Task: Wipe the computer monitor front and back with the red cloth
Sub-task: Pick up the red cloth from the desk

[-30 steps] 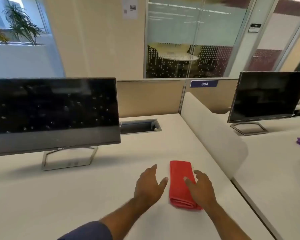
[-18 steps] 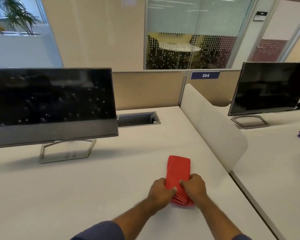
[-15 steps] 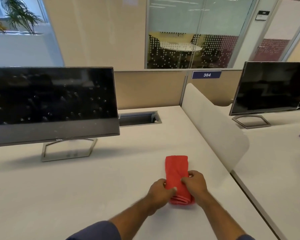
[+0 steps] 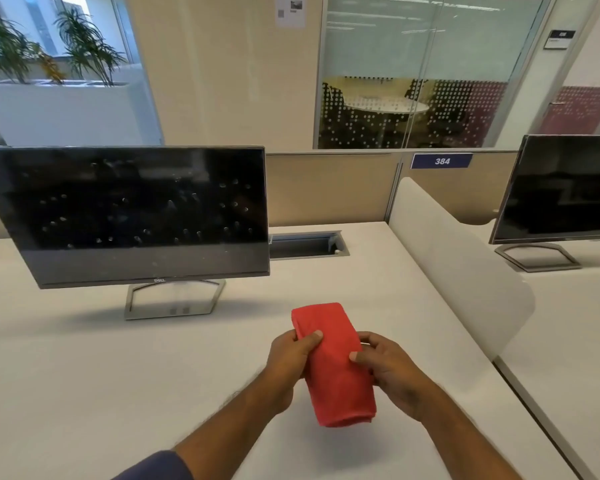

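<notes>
We hold the folded red cloth (image 4: 333, 362) in both hands in front of the monitor (image 4: 129, 216), off toward its right end and nearer to us. Our left hand (image 4: 288, 358) pinches the cloth's left edge with thumb over the top, and our right hand (image 4: 388, 372) grips the right edge with fingers curled round it, so neither hand is free. The cloth's long axis runs away from us, roughly square to the screen face, with the far end just short of the monitor's stand (image 4: 174, 299). From our fingers the spotted screen lies ahead and to the left, and our left hand is the nearer one. We judge the wipe has not begun; the cloth must travel up and leftward to meet the glass.
</notes>
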